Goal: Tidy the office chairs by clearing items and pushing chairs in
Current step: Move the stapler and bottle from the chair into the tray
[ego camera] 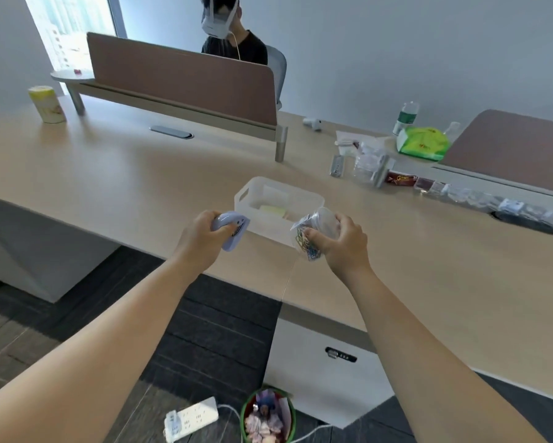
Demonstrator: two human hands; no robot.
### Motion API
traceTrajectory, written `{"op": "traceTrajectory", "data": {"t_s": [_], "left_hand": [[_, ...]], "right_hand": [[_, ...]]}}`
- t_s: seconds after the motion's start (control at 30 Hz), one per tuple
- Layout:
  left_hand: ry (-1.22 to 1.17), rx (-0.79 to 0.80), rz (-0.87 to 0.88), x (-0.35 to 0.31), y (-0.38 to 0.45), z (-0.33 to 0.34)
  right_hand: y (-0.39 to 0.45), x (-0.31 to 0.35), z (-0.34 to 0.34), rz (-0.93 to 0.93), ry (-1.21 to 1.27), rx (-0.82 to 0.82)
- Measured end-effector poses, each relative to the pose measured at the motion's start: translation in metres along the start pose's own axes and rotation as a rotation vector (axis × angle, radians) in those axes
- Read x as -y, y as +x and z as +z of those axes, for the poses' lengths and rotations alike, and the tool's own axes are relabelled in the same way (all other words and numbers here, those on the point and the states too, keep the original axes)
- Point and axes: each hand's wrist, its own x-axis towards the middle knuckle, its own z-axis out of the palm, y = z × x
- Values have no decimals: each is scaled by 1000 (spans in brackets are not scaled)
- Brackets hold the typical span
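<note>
My left hand (200, 236) grips a pale lilac stapler (233, 230) just above the near edge of the wooden desk (108, 180). My right hand (340, 243) holds a clear plastic tub of coloured paper clips (313, 233), tilted on its side. Between and just beyond both hands stands a translucent white storage bin (278, 203) with yellow sticky notes inside. No office chair on my side is in view.
A person with a headset sits behind the brown divider (182, 76), on a grey chair (276, 70). Clutter lies at the right: a water bottle (406, 118), a green packet (423, 143), small bags. On the floor are a power strip (190, 418) and a waste bin (267, 415). A yellow canister (46, 103) stands far left.
</note>
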Motion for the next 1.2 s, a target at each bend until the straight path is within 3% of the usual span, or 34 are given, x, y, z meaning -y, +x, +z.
{"op": "traceTrajectory", "data": {"t_s": [0.43,0.7,0.97,1.2], "left_hand": [[-58,47,32,-2,145,40],[85,212,79,12,254,60],[99,347,100,29,302,80],[155,418,92,38,313,91]], "right_hand": [[123,-11,31,91,2,18],[199,-15,93,160,-309,189],[233,-39,133,171,-694,411],[237,-41,132,116,-796,355]]}}
